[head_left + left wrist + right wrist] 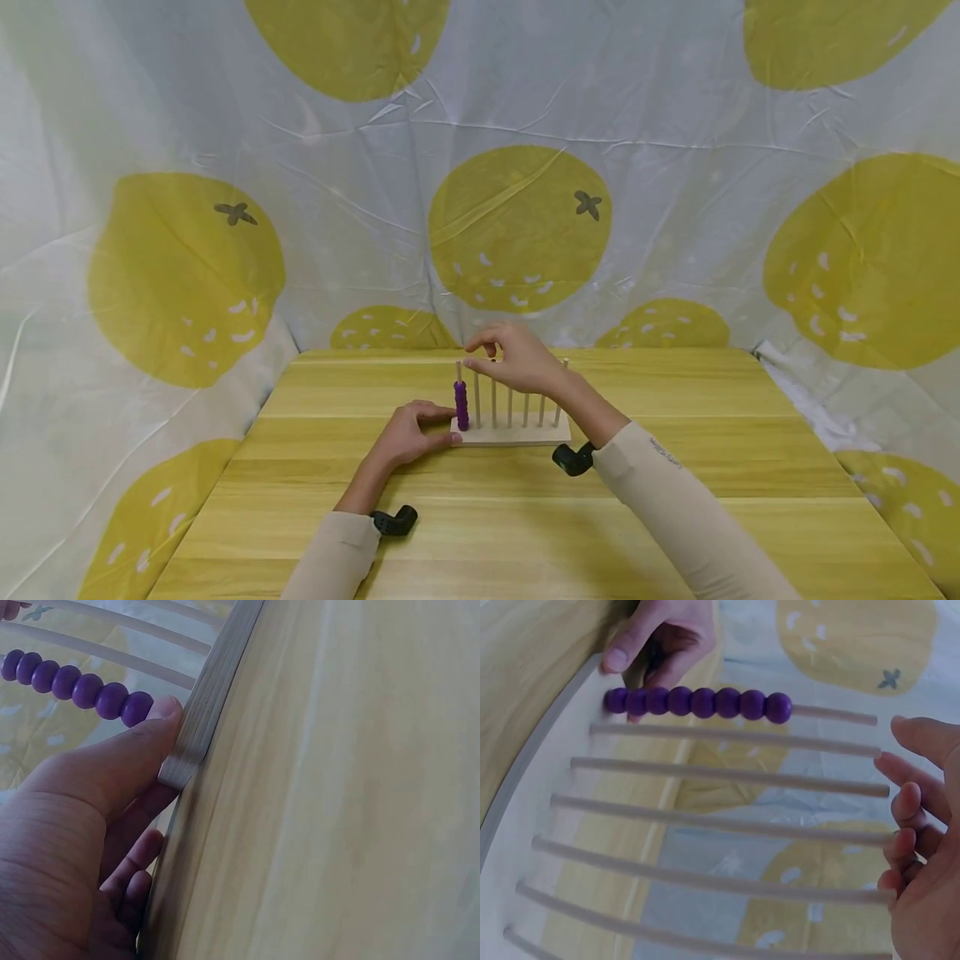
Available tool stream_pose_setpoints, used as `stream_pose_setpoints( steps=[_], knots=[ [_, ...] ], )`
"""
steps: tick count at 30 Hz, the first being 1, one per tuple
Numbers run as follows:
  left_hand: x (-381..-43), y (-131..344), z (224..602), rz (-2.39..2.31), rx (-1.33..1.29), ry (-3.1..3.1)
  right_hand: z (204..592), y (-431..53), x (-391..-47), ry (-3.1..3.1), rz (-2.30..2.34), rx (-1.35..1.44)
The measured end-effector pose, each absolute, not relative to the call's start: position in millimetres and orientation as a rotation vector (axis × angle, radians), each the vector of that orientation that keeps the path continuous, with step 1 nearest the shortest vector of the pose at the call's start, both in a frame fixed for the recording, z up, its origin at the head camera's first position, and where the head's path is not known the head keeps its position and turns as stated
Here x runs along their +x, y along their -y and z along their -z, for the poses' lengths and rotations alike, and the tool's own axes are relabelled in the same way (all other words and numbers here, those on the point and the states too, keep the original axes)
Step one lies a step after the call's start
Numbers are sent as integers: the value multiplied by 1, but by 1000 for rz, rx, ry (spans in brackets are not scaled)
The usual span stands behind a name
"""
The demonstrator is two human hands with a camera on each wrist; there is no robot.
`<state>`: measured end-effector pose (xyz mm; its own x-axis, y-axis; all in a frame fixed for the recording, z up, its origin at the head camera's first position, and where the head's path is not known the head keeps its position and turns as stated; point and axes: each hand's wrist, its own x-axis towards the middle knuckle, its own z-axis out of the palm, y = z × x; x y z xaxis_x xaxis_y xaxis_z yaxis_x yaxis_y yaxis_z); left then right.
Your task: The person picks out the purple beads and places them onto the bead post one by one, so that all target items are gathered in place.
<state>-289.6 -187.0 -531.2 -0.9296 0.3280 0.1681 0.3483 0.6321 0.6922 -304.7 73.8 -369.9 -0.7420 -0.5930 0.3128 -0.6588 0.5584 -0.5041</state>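
Observation:
A pale wooden bead stand (510, 436) with a row of upright rods stands on the table. Purple beads (703, 703) are stacked on its leftmost rod, whose tip sticks out bare above them; the other rods hold no beads. My left hand (405, 435) grips the left end of the base, thumb (166, 709) on the edge beside the lowest bead and fingers round the far side. Up at the rod tops hovers my right hand (521, 358), thumb and index finger apart near the leftmost rods, nothing visible between them. Its other fingers curl loosely.
The wooden table (465, 517) runs back to a hanging cloth (375, 217) printed with yellow lemons. A black device (573, 459) sits at the right wrist, and another black device (395, 521) at the left.

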Motion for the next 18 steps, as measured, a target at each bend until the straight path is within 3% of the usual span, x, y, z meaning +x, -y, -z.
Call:
stream_pose_setpoints(
  steps=[18],
  knots=[
    [-286, 193, 520, 1252, -510, 2913, 376, -190, -294, 2726, -1093, 861]
  ],
)
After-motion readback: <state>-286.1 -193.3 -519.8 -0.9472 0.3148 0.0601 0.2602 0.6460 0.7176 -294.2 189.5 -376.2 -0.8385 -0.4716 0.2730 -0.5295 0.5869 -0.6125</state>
